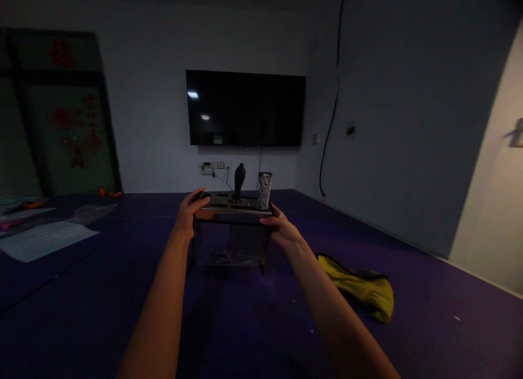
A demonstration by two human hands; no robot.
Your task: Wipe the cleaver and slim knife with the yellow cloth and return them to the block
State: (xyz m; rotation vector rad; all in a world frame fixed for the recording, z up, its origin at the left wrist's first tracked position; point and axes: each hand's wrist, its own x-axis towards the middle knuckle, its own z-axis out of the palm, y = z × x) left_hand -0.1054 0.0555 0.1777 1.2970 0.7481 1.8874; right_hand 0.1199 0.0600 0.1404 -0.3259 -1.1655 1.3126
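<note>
Both of my arms reach forward to a small dark glass-topped table (231, 218) held just above a purple floor. My left hand (190, 210) is closed round its left top edge. My right hand (280, 226) grips the right top edge with the fingers curled over it. On the tabletop stand a dark rounded bottle-like object (239, 182) and a pale patterned can (264, 190). The room is dim, and the lower shelf of the table is hard to make out.
A yellow cloth (359, 286) lies on the floor at right. White sheets (44, 238) and clear plastic (90, 211) lie at left. A black television (245, 108) hangs on the far wall above sockets (212, 166). A dark glass door (57, 117) stands at left.
</note>
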